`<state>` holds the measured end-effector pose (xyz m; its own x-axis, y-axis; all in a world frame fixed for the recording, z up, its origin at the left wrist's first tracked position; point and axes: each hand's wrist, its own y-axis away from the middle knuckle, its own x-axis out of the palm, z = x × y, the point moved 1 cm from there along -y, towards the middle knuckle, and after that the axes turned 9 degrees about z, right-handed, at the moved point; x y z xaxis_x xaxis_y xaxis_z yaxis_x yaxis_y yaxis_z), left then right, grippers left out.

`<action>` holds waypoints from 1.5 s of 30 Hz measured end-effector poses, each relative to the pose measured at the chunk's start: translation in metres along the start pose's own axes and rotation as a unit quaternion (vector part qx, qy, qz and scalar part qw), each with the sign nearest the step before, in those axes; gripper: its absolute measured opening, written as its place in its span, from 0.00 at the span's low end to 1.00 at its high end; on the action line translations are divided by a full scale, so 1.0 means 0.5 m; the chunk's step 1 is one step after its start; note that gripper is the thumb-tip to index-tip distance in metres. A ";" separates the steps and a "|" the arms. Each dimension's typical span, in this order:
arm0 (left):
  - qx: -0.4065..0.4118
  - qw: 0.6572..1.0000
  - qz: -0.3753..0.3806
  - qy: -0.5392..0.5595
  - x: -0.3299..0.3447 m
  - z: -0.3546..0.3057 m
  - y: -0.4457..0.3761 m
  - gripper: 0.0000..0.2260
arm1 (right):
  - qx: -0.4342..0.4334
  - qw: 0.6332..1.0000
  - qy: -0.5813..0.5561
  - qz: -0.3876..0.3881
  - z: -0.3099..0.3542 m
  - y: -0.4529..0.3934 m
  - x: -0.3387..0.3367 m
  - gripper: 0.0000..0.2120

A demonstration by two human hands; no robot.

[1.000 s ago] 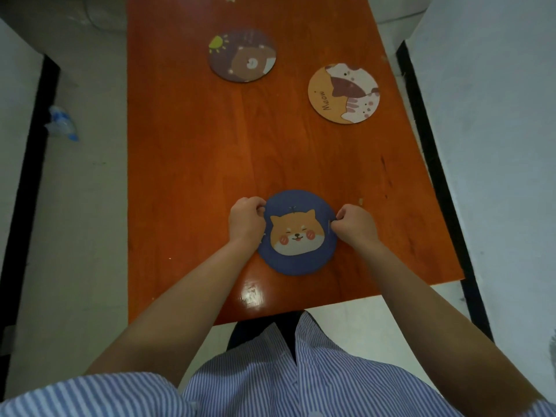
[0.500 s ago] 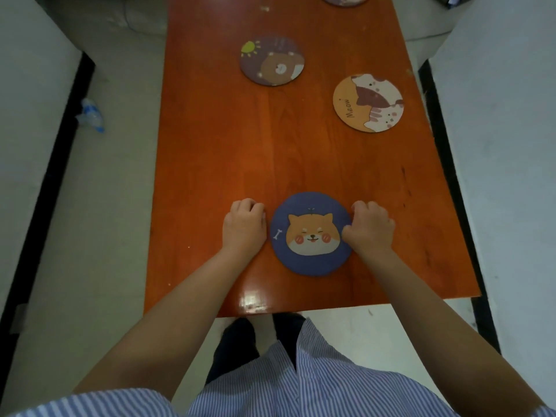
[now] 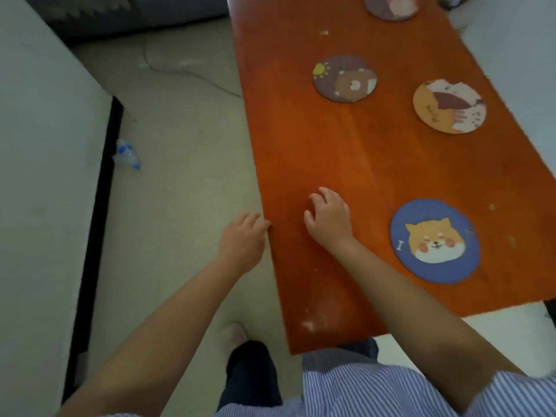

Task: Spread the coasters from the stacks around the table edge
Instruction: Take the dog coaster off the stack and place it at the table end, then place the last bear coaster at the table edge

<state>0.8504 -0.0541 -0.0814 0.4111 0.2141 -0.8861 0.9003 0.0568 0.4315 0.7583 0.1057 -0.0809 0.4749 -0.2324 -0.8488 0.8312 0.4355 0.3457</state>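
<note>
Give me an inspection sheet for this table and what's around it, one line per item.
Surface: orange wooden table, glossy, with a few pale specks.
Job's things: four coasters lie flat and apart: blue dog coaster near the front, bear coaster, cat coaster, and a fourth coaster cut off at the top. No stack in view.
Clutter: nothing seen on the table.
Hands: left hand at the table's left edge, empty; right hand on bare wood, fingers curled, empty.
Cables: thin cord on the floor.
Surroundings: plastic bottle on the floor, white furniture on both sides.
</note>
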 end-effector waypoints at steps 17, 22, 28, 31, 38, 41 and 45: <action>0.221 0.971 0.063 -0.063 -0.166 0.140 -0.261 0.16 | 0.234 0.972 -0.017 -0.015 0.075 -0.096 -0.056 0.16; 0.234 0.959 0.089 -0.129 -0.265 0.142 -0.437 0.17 | 0.262 0.963 -0.056 -0.017 0.035 -0.224 -0.128 0.15; 0.238 0.956 0.085 -0.151 -0.376 0.152 -0.646 0.16 | 0.270 0.958 -0.073 -0.054 0.030 -0.411 -0.214 0.19; 0.288 0.947 0.057 -0.133 -0.405 0.175 -0.732 0.17 | 0.290 0.951 -0.074 -0.072 0.032 -0.472 -0.224 0.21; 0.384 0.907 0.072 -0.158 -0.480 0.209 -0.951 0.19 | 0.405 0.913 -0.013 -0.051 0.020 -0.568 -0.227 0.26; 0.419 0.883 0.109 -0.182 -0.511 0.214 -1.030 0.23 | 0.438 0.899 0.028 -0.009 0.042 -0.603 -0.238 0.21; 0.494 0.827 0.152 -0.219 -0.534 0.230 -1.091 0.24 | 0.435 0.896 0.071 0.059 0.075 -0.633 -0.241 0.13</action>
<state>0.2661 -0.2544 -0.0997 0.4574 -0.3148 -0.8317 0.3338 -0.8061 0.4887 0.4490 -0.0365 -0.0731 0.5842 -0.0891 -0.8067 0.7179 -0.4069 0.5648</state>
